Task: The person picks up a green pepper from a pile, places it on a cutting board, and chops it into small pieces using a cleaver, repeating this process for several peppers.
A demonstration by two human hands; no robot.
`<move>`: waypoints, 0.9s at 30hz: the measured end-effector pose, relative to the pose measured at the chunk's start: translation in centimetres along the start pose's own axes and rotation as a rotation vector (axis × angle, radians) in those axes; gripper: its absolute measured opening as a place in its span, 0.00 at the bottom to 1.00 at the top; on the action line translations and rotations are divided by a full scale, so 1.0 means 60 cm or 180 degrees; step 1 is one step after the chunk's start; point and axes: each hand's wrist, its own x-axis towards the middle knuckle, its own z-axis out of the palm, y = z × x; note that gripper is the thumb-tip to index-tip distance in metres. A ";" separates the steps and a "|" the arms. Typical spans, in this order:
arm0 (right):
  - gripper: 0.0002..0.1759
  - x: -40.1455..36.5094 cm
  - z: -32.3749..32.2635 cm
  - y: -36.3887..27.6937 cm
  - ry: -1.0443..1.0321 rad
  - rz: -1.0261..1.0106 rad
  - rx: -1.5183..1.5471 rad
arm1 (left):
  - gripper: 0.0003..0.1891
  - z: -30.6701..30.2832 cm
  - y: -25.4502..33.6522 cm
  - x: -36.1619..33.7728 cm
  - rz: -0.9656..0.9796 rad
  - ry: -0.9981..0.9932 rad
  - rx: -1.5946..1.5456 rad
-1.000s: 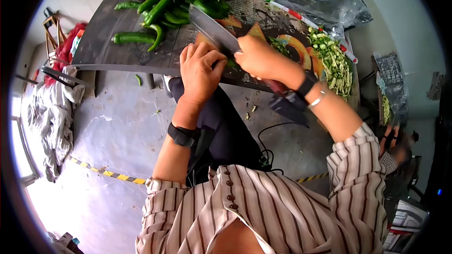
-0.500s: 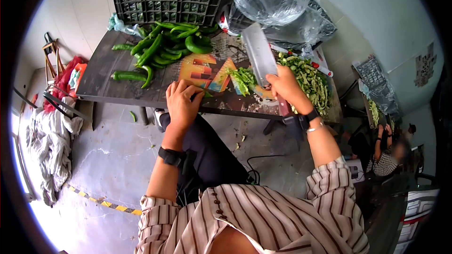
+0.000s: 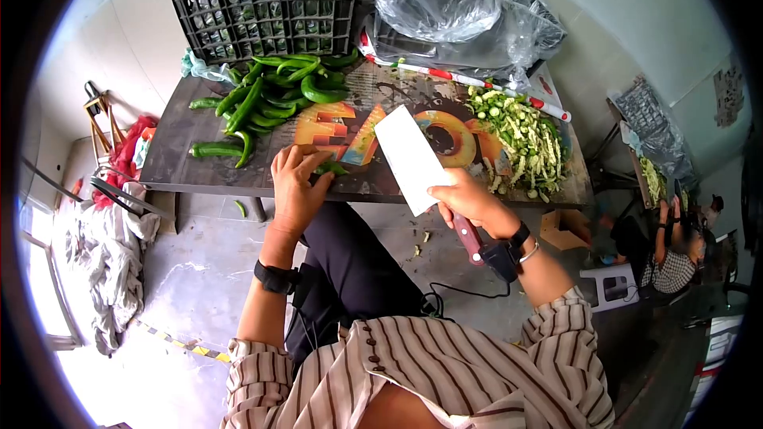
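Note:
My left hand [image 3: 298,183] is at the front edge of the dark table, thumb and fingers closed around a short piece of green pepper [image 3: 333,168]. My right hand [image 3: 470,200] grips the wooden handle of a cleaver [image 3: 412,157]. Its broad blade, bright with glare, points up and left over the table, to the right of the pepper piece. Whole long green peppers [image 3: 266,99] lie heaped beyond my left hand. A pile of chopped green pepper [image 3: 524,147] covers the table's right end, past the cleaver.
A black plastic crate [image 3: 266,12] leans at the table's back, beside clear plastic wrapping [image 3: 445,8]. Below are a cardboard box [image 3: 566,228] and a white stool [image 3: 610,286]. Another person [image 3: 671,266] works at a table on the right. Crumpled grey cloth [image 3: 103,262] lies at left.
The small heap of chopped pepper has gone from the table's middle, and the right-hand pile looks fuller. My right hand has brought the cleaver left and nearer to me. My view has shifted slightly.

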 end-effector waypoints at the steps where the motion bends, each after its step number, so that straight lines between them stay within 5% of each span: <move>1: 0.08 0.006 0.000 -0.002 -0.0028 -0.0010 0.0009 | 0.15 -0.005 0.005 0.005 0.0098 0.0010 0.0184; 10: 0.09 0.016 -0.017 -0.010 0.0545 -0.0129 0.0185 | 0.18 -0.012 -0.033 0.011 -0.0013 -0.0288 0.0376; 27: 0.10 0.046 0.052 -0.040 0.0039 -0.0605 -0.0890 | 0.14 -0.008 0.003 -0.019 0.0121 -0.0133 0.0020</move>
